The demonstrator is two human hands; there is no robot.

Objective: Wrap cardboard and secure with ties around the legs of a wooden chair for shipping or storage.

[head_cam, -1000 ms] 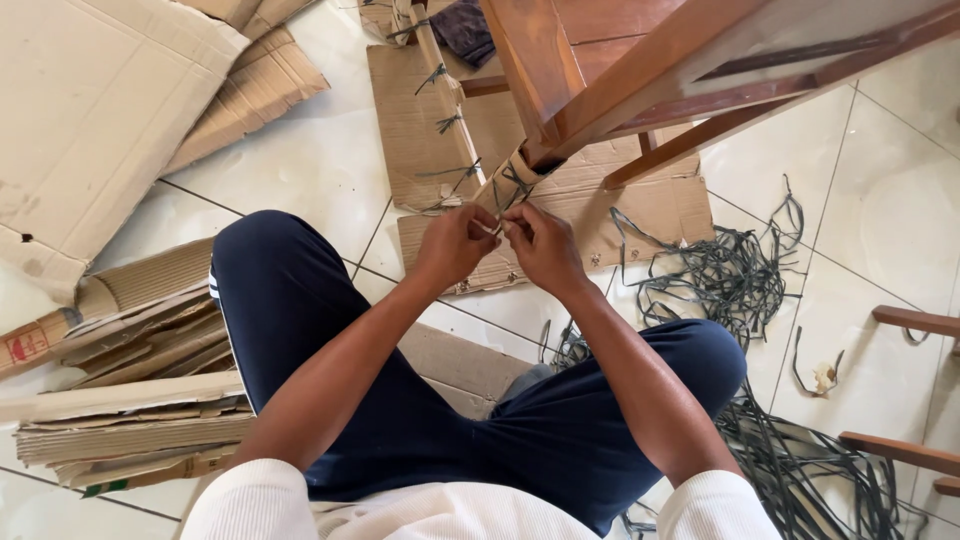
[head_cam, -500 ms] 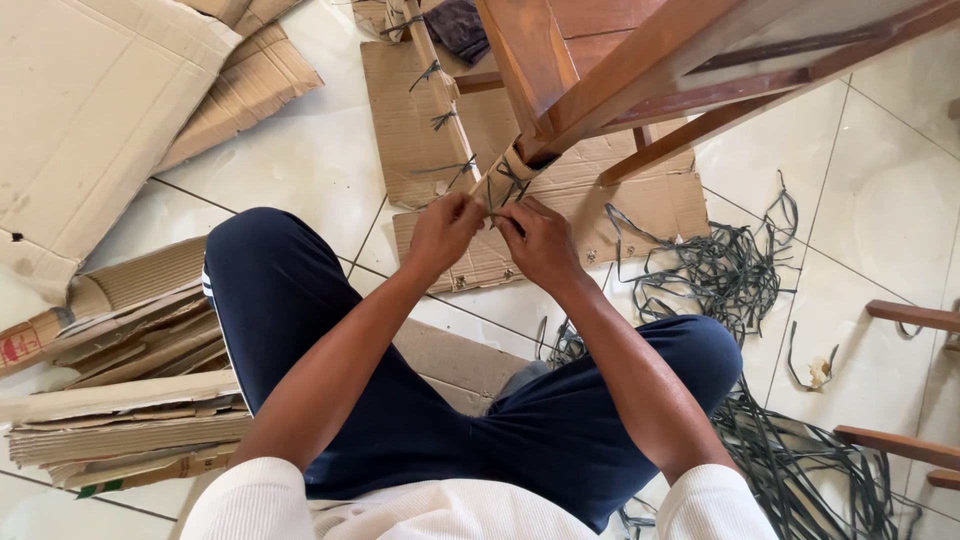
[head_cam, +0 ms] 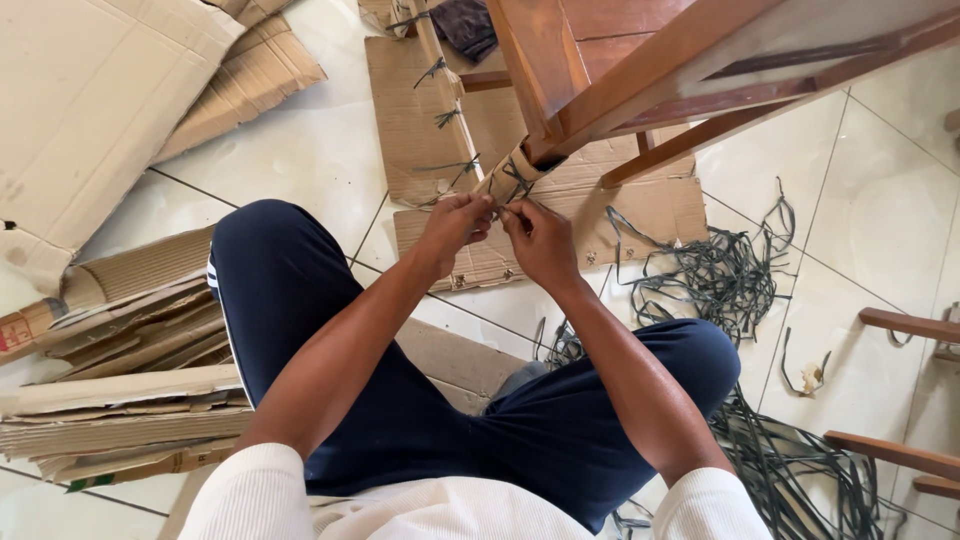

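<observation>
Two hands, our left hand [head_cam: 450,228] and right hand [head_cam: 540,240], pinch the dark strap [head_cam: 515,180] binding cardboard [head_cam: 500,178] to the wooden leg [head_cam: 640,85]; a slipping grip could loosen the tie.

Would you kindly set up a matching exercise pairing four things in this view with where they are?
1. cardboard stack
2. strap pile
3. left hand
4. wooden frame

a. at the wrapped leg end
b. floor, right of the knees
c. top right, above the hands
d. floor, lower left

Pairs: 1-d, 2-b, 3-a, 4-c
</observation>
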